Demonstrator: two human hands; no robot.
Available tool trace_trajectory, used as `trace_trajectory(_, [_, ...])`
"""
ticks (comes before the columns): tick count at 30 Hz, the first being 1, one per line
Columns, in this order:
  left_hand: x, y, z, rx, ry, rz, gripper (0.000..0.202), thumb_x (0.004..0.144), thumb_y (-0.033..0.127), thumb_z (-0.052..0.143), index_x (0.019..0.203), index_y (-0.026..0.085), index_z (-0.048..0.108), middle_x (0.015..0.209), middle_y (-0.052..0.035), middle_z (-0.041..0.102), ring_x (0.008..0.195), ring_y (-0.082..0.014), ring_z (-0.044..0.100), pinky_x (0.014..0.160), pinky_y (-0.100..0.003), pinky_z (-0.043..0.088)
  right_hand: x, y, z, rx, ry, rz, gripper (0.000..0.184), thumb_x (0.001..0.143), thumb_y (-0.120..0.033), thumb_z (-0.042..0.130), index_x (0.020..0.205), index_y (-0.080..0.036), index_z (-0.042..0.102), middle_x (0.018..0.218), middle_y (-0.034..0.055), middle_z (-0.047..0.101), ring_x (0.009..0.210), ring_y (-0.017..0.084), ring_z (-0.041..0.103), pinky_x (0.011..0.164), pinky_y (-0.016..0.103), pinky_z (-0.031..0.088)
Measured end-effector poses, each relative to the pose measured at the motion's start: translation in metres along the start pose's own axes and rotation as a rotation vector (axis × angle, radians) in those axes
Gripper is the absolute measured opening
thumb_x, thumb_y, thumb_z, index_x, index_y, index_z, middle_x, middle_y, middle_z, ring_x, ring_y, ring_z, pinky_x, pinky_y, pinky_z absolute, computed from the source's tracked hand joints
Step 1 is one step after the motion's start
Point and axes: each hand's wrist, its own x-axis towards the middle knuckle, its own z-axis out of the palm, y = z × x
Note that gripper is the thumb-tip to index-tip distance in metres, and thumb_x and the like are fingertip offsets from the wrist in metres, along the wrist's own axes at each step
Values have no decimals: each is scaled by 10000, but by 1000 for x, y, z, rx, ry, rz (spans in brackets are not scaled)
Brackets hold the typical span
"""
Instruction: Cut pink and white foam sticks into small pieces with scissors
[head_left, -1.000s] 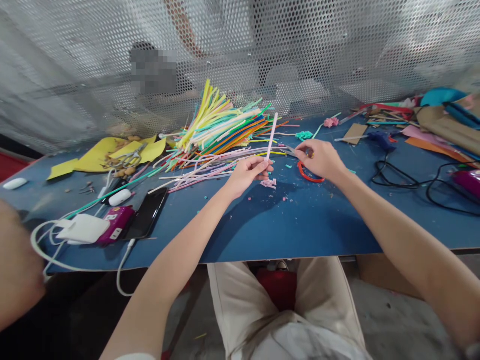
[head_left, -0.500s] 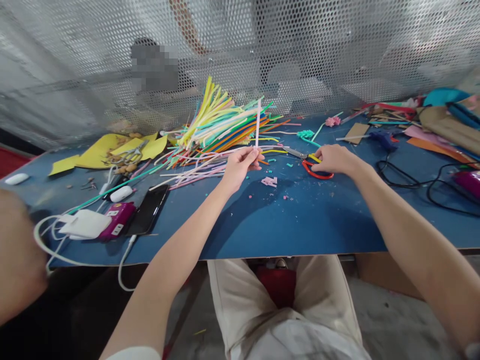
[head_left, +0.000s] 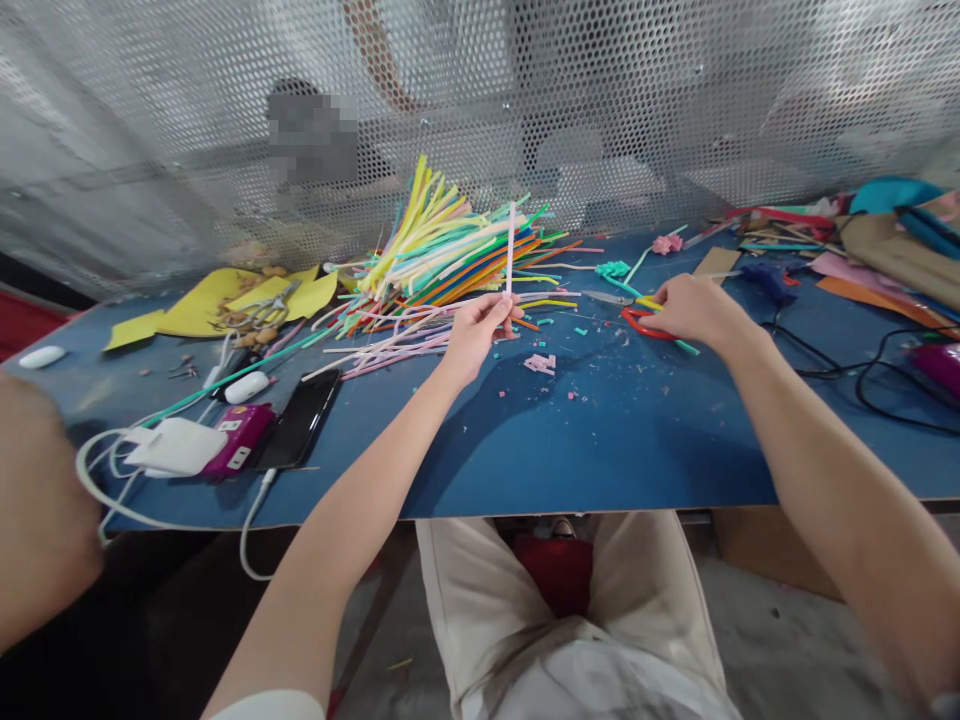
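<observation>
My left hand (head_left: 481, 335) pinches a pale pink pipe cleaner (head_left: 511, 250) between thumb and fingertips, holding it upright above the table. To the right, my right hand (head_left: 694, 308) is closed on the handles of a pair of scissors (head_left: 643, 322) with red and yellow grips; its blades point left, low over the tabletop. The fingers' far side is hidden. Between the hands lies a small pile of cut pink pieces (head_left: 540, 363), with tiny teal and pink scraps around it. Several loose pink and lilac pipe cleaners (head_left: 390, 350) lie left of my left hand.
A large bundle of coloured pipe cleaners (head_left: 450, 250) lies at the back against a perforated metal panel (head_left: 615, 90). A phone (head_left: 300, 420), a purple power strip (head_left: 244, 440) and white cables are at left. A glue gun (head_left: 769, 283) stands right. Another person's arm (head_left: 45, 510) shows at the left edge.
My right hand has moved slightly to the right, drawing the scissors with it. My left hand stays nearly in place, the pink pipe cleaner still upright.
</observation>
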Motion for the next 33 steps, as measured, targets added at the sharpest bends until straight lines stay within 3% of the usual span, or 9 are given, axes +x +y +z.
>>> trace_trajectory(3, [-1, 2, 0, 13, -3, 7, 271, 841, 405, 735, 967, 166, 748, 888, -54, 720, 632, -70, 553, 587, -199, 510, -3, -11, -8, -5, 104, 76, 326, 783, -496, 659, 776, -178, 728, 640, 112, 629, 707, 293, 621, 626, 391, 405])
trace_trajectory(6, [-2, 5, -1, 19, -11, -2, 278, 832, 410, 738, 970, 170, 757, 874, -54, 727, 636, -74, 555, 579, -195, 487, -9, -25, -13, 175, 146, 95, 441, 820, -622, 624, 683, -204, 646, 585, 64, 561, 614, 227, 555, 583, 367, 365])
trace_trajectory(9, [-3, 7, 0, 20, -12, -10, 271, 827, 405, 740, 969, 176, 765, 860, -48, 729, 628, -71, 546, 577, -190, 465, -14, -40, -12, 303, 57, 19, 505, 784, -702, 645, 665, -220, 554, 581, 13, 499, 565, 167, 458, 549, 337, 322])
trace_trajectory(12, [-4, 8, 0, 18, -14, 1, 257, 827, 397, 738, 960, 180, 771, 845, -42, 723, 612, -65, 530, 568, -190, 443, -17, -53, -5, 342, 59, -57, 491, 752, -683, 696, 781, -223, 527, 677, 5, 538, 617, 163, 458, 585, 331, 348])
trace_trajectory(15, [-3, 7, 0, 19, -9, 13, 247, 821, 400, 731, 937, 186, 770, 813, -31, 711, 594, -66, 518, 560, -197, 430, -18, -62, 4, 408, -88, -136, 480, 767, -654, 692, 874, -224, 508, 772, 11, 563, 672, 177, 494, 621, 335, 386])
trace_trajectory(19, [-2, 7, -1, 5, -34, 30, 213, 818, 385, 724, 891, 189, 766, 748, -17, 683, 558, -64, 500, 547, -206, 407, -22, -68, 12, 357, -261, -226, 469, 758, -656, 698, 827, -232, 511, 740, -1, 539, 645, 177, 487, 608, 337, 376])
trace_trajectory(22, [-3, 6, 1, 0, -80, 51, 188, 832, 362, 716, 873, 187, 768, 719, -14, 666, 541, -60, 481, 535, -210, 376, -28, -77, 16, 357, -290, -248, 486, 753, -669, 703, 779, -235, 486, 712, -12, 514, 628, 167, 465, 601, 334, 366])
trace_trajectory(27, [-6, 7, 4, 25, -157, 86, 151, 831, 319, 715, 817, 179, 771, 645, 0, 629, 510, -55, 426, 522, -219, 323, -39, -95, 19, 557, -391, -273, 500, 772, -676, 695, 786, -235, 460, 677, -42, 431, 601, 139, 404, 572, 311, 346])
trace_trajectory(33, [-8, 13, 4, 97, -203, 73, 169, 797, 335, 736, 797, 175, 787, 590, 1, 618, 490, -64, 413, 494, -227, 269, -45, -100, 16, 642, -473, -299, 477, 789, -653, 702, 871, -234, 489, 732, -33, 458, 639, 142, 419, 590, 311, 360])
